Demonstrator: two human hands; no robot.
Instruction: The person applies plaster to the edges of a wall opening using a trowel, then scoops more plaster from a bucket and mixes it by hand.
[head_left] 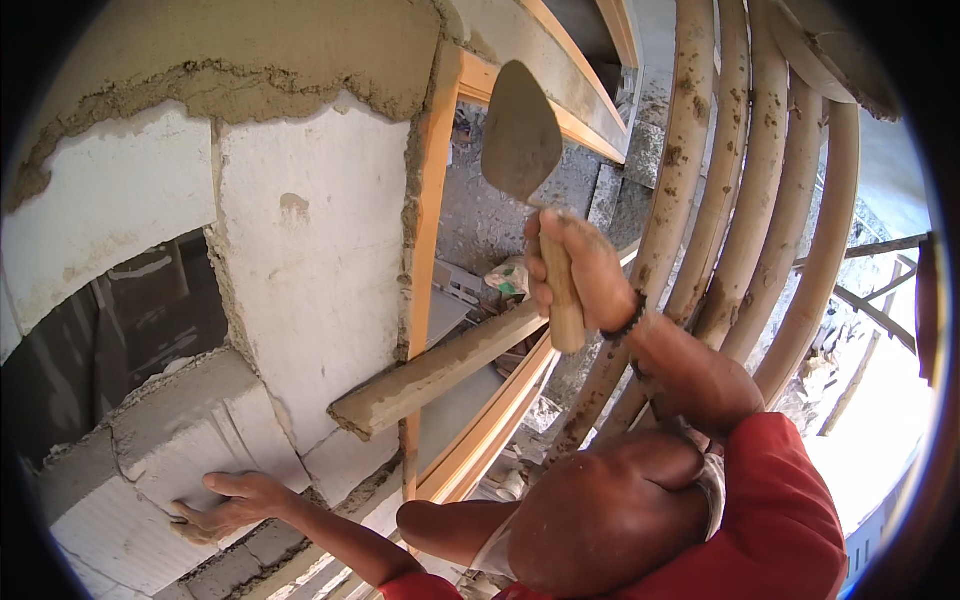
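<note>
My right hand [580,270] grips the wooden handle of a trowel [520,130], its flat, dull metal blade raised above the hand. On the lower left, my left hand [225,505] rests with spread fingers against a white, cracked masonry block [180,430]. Above that block are a dark opening [110,320] and a white wall panel [305,250], with rough grey-brown mortar [260,50] along the top. A mortar-coated plank [440,370] slopes up from the wall, just left of and below the trowel's handle.
Orange timber frame members [435,200] edge the wall. Several long, curved-looking tan poles spattered with mud [685,120] run along my right, with crossed bars [875,305] beyond. A lower floor with debris [480,230] shows through the gaps. My bent legs [580,510] fill the lower middle.
</note>
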